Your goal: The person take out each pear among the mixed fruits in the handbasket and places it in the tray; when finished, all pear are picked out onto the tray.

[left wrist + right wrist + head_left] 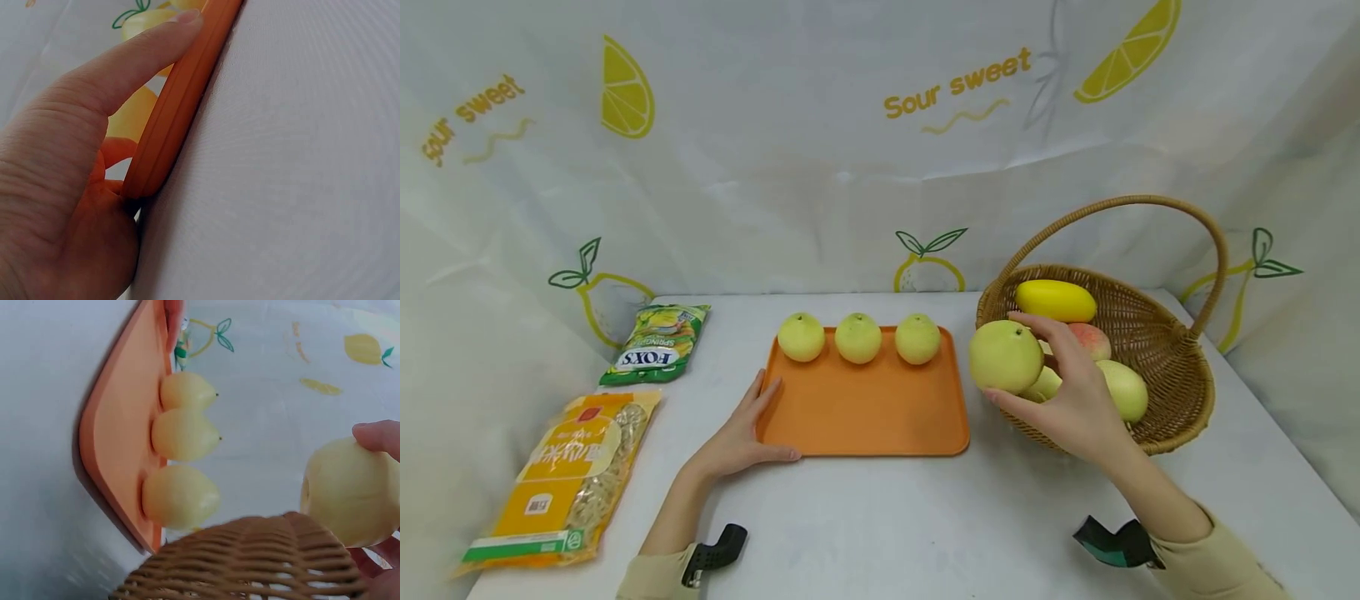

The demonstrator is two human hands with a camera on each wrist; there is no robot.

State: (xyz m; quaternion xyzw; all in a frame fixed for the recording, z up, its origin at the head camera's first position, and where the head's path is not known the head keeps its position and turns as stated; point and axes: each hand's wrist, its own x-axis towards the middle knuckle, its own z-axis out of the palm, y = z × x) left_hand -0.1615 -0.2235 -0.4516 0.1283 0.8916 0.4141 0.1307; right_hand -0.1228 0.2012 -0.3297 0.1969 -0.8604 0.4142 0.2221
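My right hand (1078, 408) pinches a pale yellow-green pear (1006, 357) between thumb and fingers, held up over the near-left rim of a wicker basket (1176, 400). In the right wrist view the held pear (350, 490) shows beyond the basket's woven rim. Against the lower left corner of an orange tray (865, 408) rests my left hand (733, 437), fingers along the left edge and thumb along the front edge. Its thumb (147, 53) lies along the tray's side wall (165, 131) in the left wrist view. Three similar pears (858, 338) form a row at the tray's back edge.
Inside the basket lie a long yellow fruit (1056, 301), a peach (1090, 341) and more pale green fruit (1123, 390); its tall handle (1138, 200) arches above. On the left are a green FOX'S bag (655, 343) and a yellow food packet (565, 475). A printed cloth hangs behind.
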